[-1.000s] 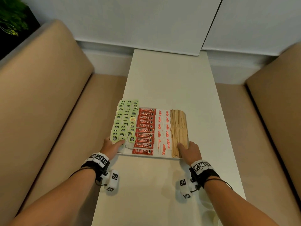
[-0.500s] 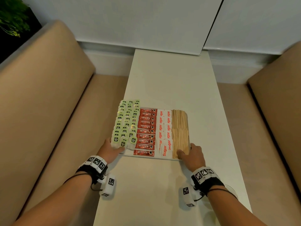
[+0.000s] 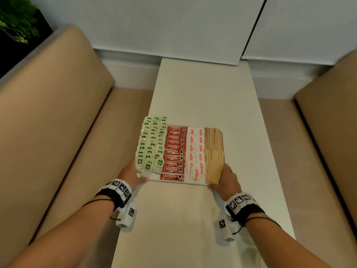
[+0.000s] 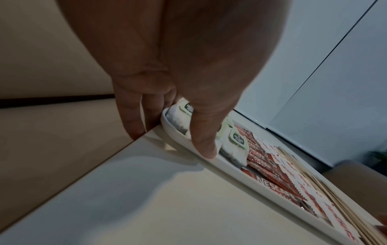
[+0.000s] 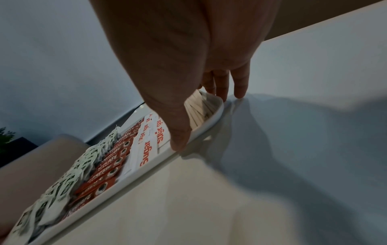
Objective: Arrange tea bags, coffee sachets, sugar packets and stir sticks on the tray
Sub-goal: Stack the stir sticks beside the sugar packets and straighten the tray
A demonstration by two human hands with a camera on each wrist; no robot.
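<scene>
A white tray [image 3: 154, 179] sits on the narrow table's near half. It holds green-tagged tea bags [image 3: 152, 140] on the left, then red coffee sachets [image 3: 174, 151], white sugar packets [image 3: 196, 151] and wooden stir sticks [image 3: 214, 151] on the right. My left hand [image 3: 133, 175] holds the tray's near left corner; its thumb [image 4: 203, 140] lies on the rim [image 4: 251, 175] against a tea bag, the fingers down outside. My right hand [image 3: 228, 176] holds the near right corner, thumb [image 5: 180, 137] on the rim [image 5: 146, 167] by the sticks, fingers beyond the edge.
The pale table [image 3: 202, 93] runs away from me to a white wall. Tan padded benches stand on the left [image 3: 58, 122] and the right [image 3: 328, 132]. A green plant [image 3: 15, 22] is at the far left corner. The tray's left side reaches the table's left edge.
My right hand has slid off the near ends of the stir sticks out to the tray's right corner. The left hand stays at the left corner. The tray has barely shifted.
</scene>
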